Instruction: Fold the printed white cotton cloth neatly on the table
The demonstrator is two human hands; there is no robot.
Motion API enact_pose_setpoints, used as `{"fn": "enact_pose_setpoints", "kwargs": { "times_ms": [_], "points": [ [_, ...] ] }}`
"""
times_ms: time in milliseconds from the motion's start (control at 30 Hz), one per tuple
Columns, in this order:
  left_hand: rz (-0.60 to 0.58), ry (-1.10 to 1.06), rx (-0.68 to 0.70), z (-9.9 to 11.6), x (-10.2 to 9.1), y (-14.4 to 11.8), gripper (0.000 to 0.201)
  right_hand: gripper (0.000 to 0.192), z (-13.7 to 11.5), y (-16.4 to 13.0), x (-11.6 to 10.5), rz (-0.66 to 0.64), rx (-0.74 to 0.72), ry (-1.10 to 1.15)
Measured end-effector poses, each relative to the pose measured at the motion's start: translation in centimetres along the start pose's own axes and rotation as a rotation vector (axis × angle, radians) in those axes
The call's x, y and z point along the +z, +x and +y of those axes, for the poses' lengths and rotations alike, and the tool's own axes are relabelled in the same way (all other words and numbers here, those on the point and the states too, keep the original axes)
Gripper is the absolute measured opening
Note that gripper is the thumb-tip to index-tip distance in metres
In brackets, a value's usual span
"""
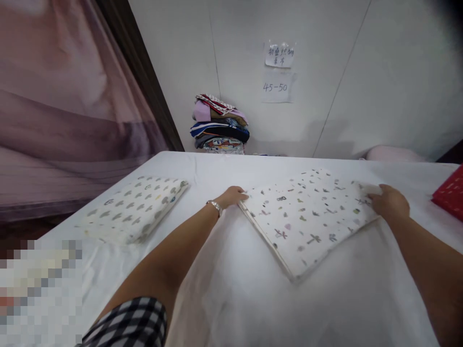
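Note:
A white cloth (307,217) with small printed plants and patches lies folded in layers on the white-covered table (224,166), turned so that one corner points toward me. My left hand (232,195), with a silvery band at the wrist, pinches its left corner. At the opposite corner, my right hand (392,202) grips the fabric between thumb and fingers. To the left, apart from both hands, rests a folded cream cloth (135,207) with a grey leaf-like print.
A red patterned cloth (450,195) sits at the right edge. Behind the table rises a stack of folded fabrics (220,126) against the wall. Two paper notes (278,87) hang there. A pinkish curtain (72,106) borders the left side. The lower left corner is pixelated.

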State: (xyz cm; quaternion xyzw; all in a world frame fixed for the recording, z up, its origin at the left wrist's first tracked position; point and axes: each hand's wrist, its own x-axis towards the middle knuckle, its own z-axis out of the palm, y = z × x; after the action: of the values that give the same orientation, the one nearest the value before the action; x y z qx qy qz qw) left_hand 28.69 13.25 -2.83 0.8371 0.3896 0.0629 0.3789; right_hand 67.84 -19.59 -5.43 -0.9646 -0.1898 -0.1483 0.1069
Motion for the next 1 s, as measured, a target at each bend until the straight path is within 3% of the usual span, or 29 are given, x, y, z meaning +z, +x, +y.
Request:
{"fn": "enact_pose_setpoints", "kwargs": {
  "times_ms": [133, 267, 367, 533, 600, 667, 800, 1000],
  "points": [
    [-0.001, -0.059, -0.019, -0.1, 1.5, -1.8, 0.027, 0.058, -0.6, -0.4, -0.5, -0.127, 0.052, -0.012],
    [0.047, -0.208, 0.048, -1.0, 2.2, -3.1, 0.036, 0.047, -3.1, -3.8, -0.9, -0.074, -0.181, 0.061],
    [0.023, -0.406, 0.11, -1.9, 2.1, -4.1, 0.047, 0.037, -6.0, -9.3, -2.5, -0.173, -0.387, 0.262],
    [-0.15, -0.623, 0.226, -2.7, 2.0, -5.3, 0.065, 0.038, -10.7, -22.3, -7.3, -0.402, -0.732, 0.577],
    [-0.172, -0.611, 0.243, -2.6, 2.0, -5.3, 0.065, 0.045, -11.8, -26.6, -8.4, -0.357, -0.856, 0.515],
    [-0.12, -0.503, 0.225, -2.4, 2.1, -5.0, 0.059, 0.048, -12.3, -29.2, -8.5, -0.249, -0.9, 0.419],
    [0.044, -0.366, 0.174, -1.8, 2.6, -4.8, 0.045, 0.044, -11.8, -30.3, -7.5, -0.098, -0.89, 0.289],
    [0.123, -0.362, 0.18, -2.9, 4.0, -8.3, 0.037, 0.044, -8.5, -30.8, -8.7, -0.118, -0.962, 0.244]
  ]
}}
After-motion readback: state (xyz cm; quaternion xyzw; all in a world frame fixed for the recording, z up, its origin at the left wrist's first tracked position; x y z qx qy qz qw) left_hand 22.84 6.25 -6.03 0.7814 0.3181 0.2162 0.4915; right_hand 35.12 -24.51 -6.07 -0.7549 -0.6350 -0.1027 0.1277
